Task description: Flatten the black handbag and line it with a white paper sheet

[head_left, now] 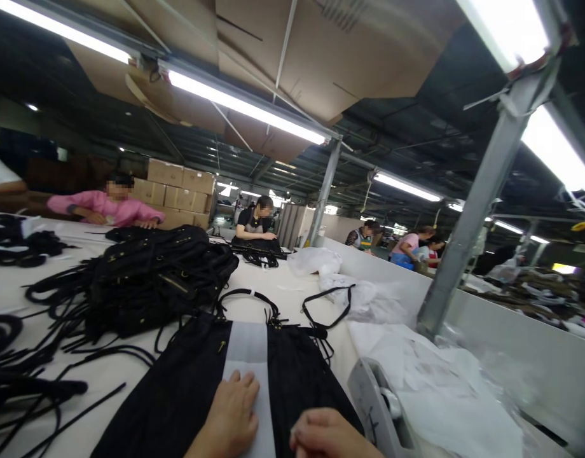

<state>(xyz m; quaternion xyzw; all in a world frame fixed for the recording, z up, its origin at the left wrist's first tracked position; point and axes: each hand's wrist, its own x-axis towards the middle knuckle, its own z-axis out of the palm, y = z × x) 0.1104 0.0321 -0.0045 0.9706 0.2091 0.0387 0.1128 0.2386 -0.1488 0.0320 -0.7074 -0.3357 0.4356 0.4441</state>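
Note:
A black handbag [187, 375] lies flat on the white table in front of me, with its carry handle [252, 292] pointing away. Down its middle runs a pale grey-white strip of sheet material [247, 340]. My left hand [233, 407] rests palm down on this strip, fingers stretched out and holding nothing. Above the bag's right half, near the lower edge of the view, is my right hand [328, 436]. Its fingers are curled together in a pinch, and whatever sits between them is too small to make out. A black strap [328, 305] lies in a loop beyond the bag.
A heap of black bags [154, 280] with trailing straps covers the table at left. To the right stand a grey plastic bin [371, 401] and white plastic sheets [445, 388], beside a metal post [483, 203]. Co-workers, one in a pink top [106, 207], sit farther back.

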